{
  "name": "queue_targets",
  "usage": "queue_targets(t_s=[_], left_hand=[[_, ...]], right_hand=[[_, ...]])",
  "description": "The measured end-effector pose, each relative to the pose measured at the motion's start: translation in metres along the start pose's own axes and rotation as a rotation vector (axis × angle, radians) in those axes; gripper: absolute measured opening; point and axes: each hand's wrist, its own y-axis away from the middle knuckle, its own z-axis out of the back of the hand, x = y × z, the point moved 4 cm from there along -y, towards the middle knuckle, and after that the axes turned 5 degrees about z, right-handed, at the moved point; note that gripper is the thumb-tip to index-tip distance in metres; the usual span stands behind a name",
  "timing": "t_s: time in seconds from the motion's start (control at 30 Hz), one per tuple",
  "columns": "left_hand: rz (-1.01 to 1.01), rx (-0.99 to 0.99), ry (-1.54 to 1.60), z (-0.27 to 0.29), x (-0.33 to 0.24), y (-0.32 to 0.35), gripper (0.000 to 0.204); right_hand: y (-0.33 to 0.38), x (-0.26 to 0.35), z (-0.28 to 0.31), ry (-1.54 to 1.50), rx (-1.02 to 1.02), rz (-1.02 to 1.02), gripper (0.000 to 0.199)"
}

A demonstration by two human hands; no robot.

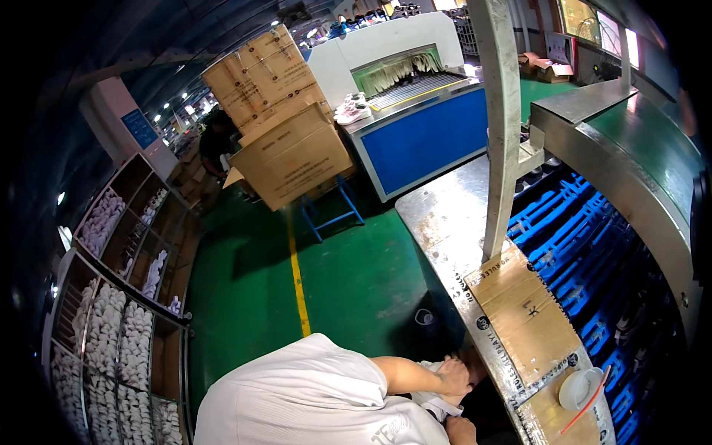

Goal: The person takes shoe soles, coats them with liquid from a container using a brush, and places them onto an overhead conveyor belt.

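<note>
My left arm comes out of a white short sleeve at the bottom centre. My left hand (454, 376) is closed beside the edge of the metal bench, its fingers curled together. Below it my right hand (460, 430) shows only in part, curled at the lower border. Between and beside the two hands lies white material (436, 404), creased like cloth. It cannot be told whether that is my shirt or a separate thing, nor what the fingers hold. A flattened cardboard sheet (525, 315) covers the bench top to the right of my hands.
A white tub (581, 389) with a red-orange stick stands on the bench. Beyond run blue racks (571, 252) and a metal post (498, 133). Cartons (293, 159) rest on a blue stand; pale shoes (352, 111) sit by a blue-sided machine (423, 137). Loaded shelves (156, 297) line the left.
</note>
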Motion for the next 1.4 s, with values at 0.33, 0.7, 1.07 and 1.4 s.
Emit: queue_targets(t_s=[0.33,0.7,1.07,1.4], left_hand=[[0.011,-0.072,0.023,0.009,0.004,0.014,0.057],[-0.009,-0.099,0.038,0.007,0.000,0.011,0.056],[-0.008,-0.073,-0.021,0.011,0.003,0.011,0.063],[-0.032,-0.020,-0.065,0.011,-0.002,0.009,0.056]], right_hand=[[0.001,0.009,0.006,0.098,0.033,-0.005,0.027],[0.003,-0.007,-0.018,0.091,-0.024,0.030,0.026],[-0.005,-0.003,-0.011,0.058,0.084,-0.020,0.029],[-0.012,-0.010,-0.020,0.153,0.230,-0.109,0.025]])
